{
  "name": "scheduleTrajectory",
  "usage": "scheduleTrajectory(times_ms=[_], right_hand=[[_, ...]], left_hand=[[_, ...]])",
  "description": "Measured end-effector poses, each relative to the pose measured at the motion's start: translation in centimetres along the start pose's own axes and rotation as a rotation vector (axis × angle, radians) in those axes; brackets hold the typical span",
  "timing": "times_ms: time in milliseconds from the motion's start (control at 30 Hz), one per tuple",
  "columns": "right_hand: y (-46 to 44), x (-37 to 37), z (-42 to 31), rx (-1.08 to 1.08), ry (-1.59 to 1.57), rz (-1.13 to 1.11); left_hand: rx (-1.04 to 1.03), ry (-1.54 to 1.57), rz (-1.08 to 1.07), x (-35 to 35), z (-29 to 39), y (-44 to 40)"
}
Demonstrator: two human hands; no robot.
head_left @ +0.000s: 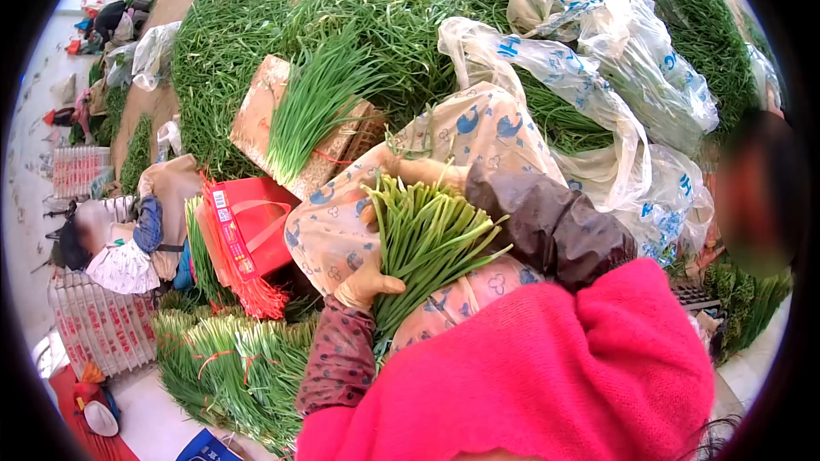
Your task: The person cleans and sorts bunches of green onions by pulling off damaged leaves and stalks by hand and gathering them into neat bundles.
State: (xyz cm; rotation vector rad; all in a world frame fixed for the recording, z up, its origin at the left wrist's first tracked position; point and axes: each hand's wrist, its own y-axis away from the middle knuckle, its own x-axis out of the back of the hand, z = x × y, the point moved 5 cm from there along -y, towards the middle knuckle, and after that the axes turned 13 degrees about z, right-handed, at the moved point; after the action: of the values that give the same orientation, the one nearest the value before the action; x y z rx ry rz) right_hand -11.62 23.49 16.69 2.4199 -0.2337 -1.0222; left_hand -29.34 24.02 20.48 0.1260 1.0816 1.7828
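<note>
A thick bunch of green garlic chives lies across my lap, its pale cut ends pointing up and to the right. My left hand, in a tan glove below a dotted sleeve, closes round the bunch's left side with the thumb over the stalks. Also gloved, my right hand curves along the upper end of the bunch, its fingers partly hidden by the stalks. The patterned apron spreads underneath. Just beyond, a smaller bunch of chives rests on a worn board.
Loose chives heap up ahead. Clear plastic bags stand at the right, near another person. A red box with red ties sits left, above tied bundles. Other people work at far left.
</note>
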Motion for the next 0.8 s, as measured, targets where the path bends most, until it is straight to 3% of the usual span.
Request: scheduleTrajectory(times_ms=[33,133,267,333,400,533,633,700,733,800], right_hand=[[0.2,0.5,-0.1,-0.01,-0.024,0.008],[2.6,2.3,-1.5,-0.11,-0.239,-0.049],[6.9,1.9,-5.5,-0.079,-0.179,-0.12],[7.6,1.8,-6.9,0.233,0.51,0.093],[7.0,1.2,-6.7,0.312,0.694,0.146],[6.8,1.3,-8.7,0.747,1.098,0.421],[7.6,4.4,-14.3,0.89,0.78,0.849],[7.3,9.0,-17.7,0.9,0.172,0.982],[8.4,9.3,-18.9,0.971,0.146,1.035],[7.6,9.4,-20.2,1.058,0.477,1.072]], left_hand=[[-0.084,-0.001,0.042,-0.1,-0.5,-0.1],[-0.084,0.027,0.124,0.1,-1.1,0.7],[-0.077,0.181,0.142,-0.7,-1.5,1.1],[-0.098,0.178,0.147,-0.7,-1.6,1.0],[-0.115,0.175,0.15,-1.0,-1.4,1.0],[-0.062,0.219,0.185,-1.9,-1.0,1.8],[-0.077,0.256,0.193,-1.8,-1.2,1.9],[-0.097,0.25,0.197,-1.4,-1.5,1.9],[-0.09,0.245,0.201,-1.0,-1.9,1.8],[-0.088,0.243,0.203,-0.9,-2.0,1.6]])
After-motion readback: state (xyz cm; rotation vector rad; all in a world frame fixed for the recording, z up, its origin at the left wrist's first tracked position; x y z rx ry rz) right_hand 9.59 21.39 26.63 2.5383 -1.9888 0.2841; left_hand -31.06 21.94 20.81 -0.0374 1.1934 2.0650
